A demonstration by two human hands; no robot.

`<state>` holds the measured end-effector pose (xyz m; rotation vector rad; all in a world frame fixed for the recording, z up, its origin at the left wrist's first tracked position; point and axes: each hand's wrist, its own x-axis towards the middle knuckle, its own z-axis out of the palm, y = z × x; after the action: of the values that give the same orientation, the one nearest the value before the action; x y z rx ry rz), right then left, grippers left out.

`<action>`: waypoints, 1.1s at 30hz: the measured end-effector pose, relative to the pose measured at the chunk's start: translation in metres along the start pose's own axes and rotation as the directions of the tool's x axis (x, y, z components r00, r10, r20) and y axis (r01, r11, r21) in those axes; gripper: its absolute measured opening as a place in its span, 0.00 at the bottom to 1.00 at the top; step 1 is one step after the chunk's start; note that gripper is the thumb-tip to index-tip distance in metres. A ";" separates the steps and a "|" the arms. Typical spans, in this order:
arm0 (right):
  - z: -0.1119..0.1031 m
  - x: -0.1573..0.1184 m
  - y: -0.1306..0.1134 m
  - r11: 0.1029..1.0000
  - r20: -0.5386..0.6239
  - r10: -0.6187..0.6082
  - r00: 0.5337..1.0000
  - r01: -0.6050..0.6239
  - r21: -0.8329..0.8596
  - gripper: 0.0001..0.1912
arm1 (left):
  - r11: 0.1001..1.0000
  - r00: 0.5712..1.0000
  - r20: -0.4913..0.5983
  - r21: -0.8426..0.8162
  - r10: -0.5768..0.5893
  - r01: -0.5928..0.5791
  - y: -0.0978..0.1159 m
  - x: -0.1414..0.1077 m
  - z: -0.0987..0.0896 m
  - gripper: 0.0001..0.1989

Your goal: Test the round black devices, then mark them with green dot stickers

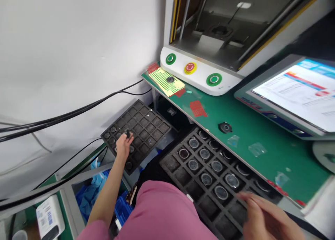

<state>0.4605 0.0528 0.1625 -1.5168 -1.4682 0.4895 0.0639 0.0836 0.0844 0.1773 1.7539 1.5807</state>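
From my remote view, the left hand (125, 144) pinches a small dark part (127, 132) in its fingertips above the left tray (149, 152), near a few round pieces (113, 129) in its cells. That part is well apart from the right hand (269, 217), which is blurred over the right tray (180, 176); its thumb and forefinger look narrowly spaced near the glass-faced discs (232, 180), and I cannot tell whether they hold anything. On the green table (251, 128) I see a black round piece (225, 127) and a dotted yellow sheet (163, 82). The monitor (293, 93) has brand lettering on its frame, too skewed for me to read. The white box (50, 217) bears blue print and a barcode, both too small to read.
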 end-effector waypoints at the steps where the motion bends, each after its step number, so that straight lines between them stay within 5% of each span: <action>1: 0.010 0.008 -0.015 0.997 0.011 -0.069 0.998 0.069 -0.036 0.06 | 1.000 0.989 0.151 -0.016 -0.013 0.016 0.007 -0.015 0.021 0.19; 3: 0.026 0.026 -0.041 0.977 0.090 -0.202 0.975 0.208 -0.055 0.10 | 0.998 0.900 0.434 -0.021 -0.050 0.065 0.020 -0.049 0.062 0.27; 6: 0.035 0.052 -0.067 0.929 0.176 -0.368 0.913 0.357 0.092 0.19 | 0.990 0.673 0.730 0.037 -0.122 0.139 0.040 -0.097 0.106 0.33; 9: 0.033 0.067 -0.077 0.912 0.193 -0.392 0.899 0.354 0.207 0.24 | 0.978 0.466 0.866 0.110 -0.182 0.176 0.052 -0.125 0.132 0.31; 12: 0.029 0.071 -0.076 0.913 0.206 -0.357 0.911 0.294 0.284 0.24 | 0.967 0.346 0.911 0.161 -0.223 0.197 0.054 -0.138 0.148 0.28; 16: 0.022 0.067 -0.072 0.889 0.106 -0.338 0.935 0.280 0.363 0.20 | 0.948 0.269 0.922 0.219 -0.279 0.232 0.049 -0.151 0.161 0.24; 20: 0.005 0.057 -0.064 0.880 0.021 -0.332 0.943 0.301 0.368 0.15 | 0.930 0.295 0.901 0.237 -0.319 0.281 0.041 -0.154 0.171 0.21; 23: -0.012 0.067 -0.029 0.933 -0.066 -0.167 0.984 0.179 0.312 0.09 | 0.923 0.334 0.882 0.232 -0.333 0.308 0.036 -0.148 0.178 0.20; 26: -0.020 0.097 0.033 0.973 -0.136 0.079 0.988 -0.047 0.226 0.07 | 0.907 0.342 0.868 0.240 -0.360 0.347 0.035 -0.146 0.184 0.22; 30: -0.016 0.136 0.101 0.955 -0.077 0.288 0.954 -0.281 0.098 0.12 | 0.880 0.207 0.899 0.292 -0.386 0.376 0.044 -0.158 0.192 0.24; 33: -0.010 0.144 0.117 0.925 -0.068 0.380 0.923 -0.380 0.009 0.12 | 0.899 0.103 0.933 0.297 -0.345 0.321 0.053 -0.169 0.197 0.26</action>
<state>0.5628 0.2013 0.1170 -1.8138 -1.1219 0.6560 0.2826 0.1569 0.2147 0.6131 0.6164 0.6833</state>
